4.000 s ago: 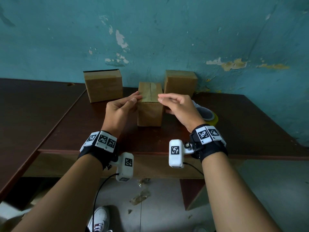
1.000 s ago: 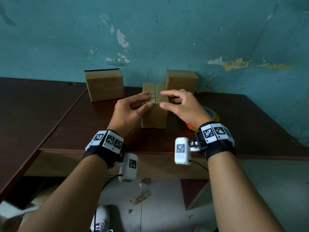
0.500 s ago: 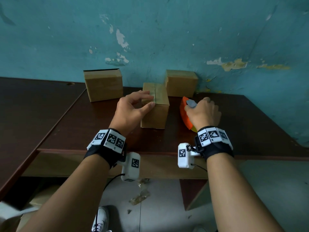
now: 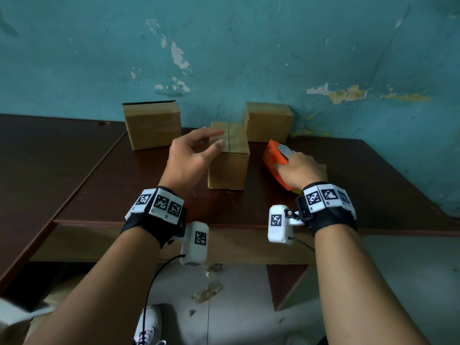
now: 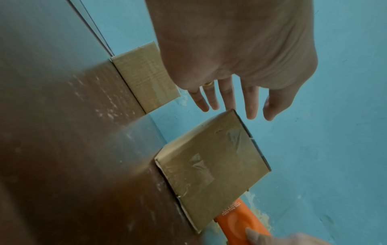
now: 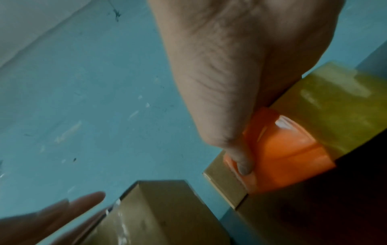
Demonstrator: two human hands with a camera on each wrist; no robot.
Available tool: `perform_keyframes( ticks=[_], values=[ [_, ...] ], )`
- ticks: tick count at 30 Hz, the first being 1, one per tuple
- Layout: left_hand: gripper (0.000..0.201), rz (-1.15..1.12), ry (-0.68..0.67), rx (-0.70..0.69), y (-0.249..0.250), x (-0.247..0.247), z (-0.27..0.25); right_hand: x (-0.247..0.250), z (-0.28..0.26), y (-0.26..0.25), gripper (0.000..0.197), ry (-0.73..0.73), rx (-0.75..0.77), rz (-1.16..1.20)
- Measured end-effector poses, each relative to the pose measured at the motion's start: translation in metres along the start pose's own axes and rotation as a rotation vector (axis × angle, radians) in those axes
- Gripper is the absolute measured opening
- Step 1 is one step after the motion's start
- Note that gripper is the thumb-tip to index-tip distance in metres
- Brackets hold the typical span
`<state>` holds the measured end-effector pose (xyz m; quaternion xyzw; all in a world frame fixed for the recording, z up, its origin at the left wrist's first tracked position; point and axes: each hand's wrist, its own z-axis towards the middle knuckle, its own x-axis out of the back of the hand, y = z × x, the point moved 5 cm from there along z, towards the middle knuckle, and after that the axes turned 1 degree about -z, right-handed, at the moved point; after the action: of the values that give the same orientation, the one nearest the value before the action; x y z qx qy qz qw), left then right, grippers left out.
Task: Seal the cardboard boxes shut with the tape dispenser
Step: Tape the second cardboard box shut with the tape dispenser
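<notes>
A small cardboard box (image 4: 229, 158) stands mid-table, its two top flaps closed with a bare seam between them. My left hand (image 4: 196, 150) hovers over its left top edge with straight, spread fingers (image 5: 228, 97), apparently not touching it. The orange tape dispenser (image 4: 275, 161) with a yellowish tape roll (image 6: 335, 106) is just right of the box, tilted up. My right hand (image 4: 298, 168) grips it, thumb across the orange body (image 6: 280, 155). Old tape patches show on the box's side (image 5: 211, 164).
Two more cardboard boxes stand at the wall: one back left (image 4: 152, 125), one back right (image 4: 268, 122). The dark wooden table (image 4: 373, 185) ends in a front edge near my wrists; a second table (image 4: 49, 150) adjoins on the left. The teal wall is close behind.
My right hand left the box top, went right and took hold of the orange dispenser, tilting it up. My left hand lifted slightly off the box.
</notes>
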<state>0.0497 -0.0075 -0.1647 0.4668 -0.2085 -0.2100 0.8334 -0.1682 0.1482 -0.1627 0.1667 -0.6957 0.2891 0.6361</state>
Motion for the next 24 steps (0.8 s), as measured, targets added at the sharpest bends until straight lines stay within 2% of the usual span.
perform_keyframes(
  ticks=[5,9,12,16,21,24],
  values=[
    [0.021,-0.039,0.017,0.012,0.012,-0.002,0.0,0.016,0.001,0.014,0.038,0.017,-0.019,0.352],
    [0.021,-0.012,0.024,0.014,0.021,0.0,0.002,0.035,-0.01,0.008,0.047,0.091,0.038,0.551],
    [0.023,-0.006,0.039,0.001,0.027,0.003,0.002,0.05,-0.022,-0.002,0.052,0.163,0.119,0.575],
    [0.027,-0.01,0.054,-0.001,0.027,0.007,0.004,0.064,-0.031,-0.012,0.045,0.243,0.263,0.558],
    [0.031,-0.148,0.075,0.023,0.032,0.006,0.007,0.07,-0.043,-0.024,0.073,0.248,0.442,0.546],
    [0.035,-0.238,0.048,0.051,0.037,0.004,0.007,0.074,-0.051,-0.033,0.077,0.211,0.499,0.54]
  ],
)
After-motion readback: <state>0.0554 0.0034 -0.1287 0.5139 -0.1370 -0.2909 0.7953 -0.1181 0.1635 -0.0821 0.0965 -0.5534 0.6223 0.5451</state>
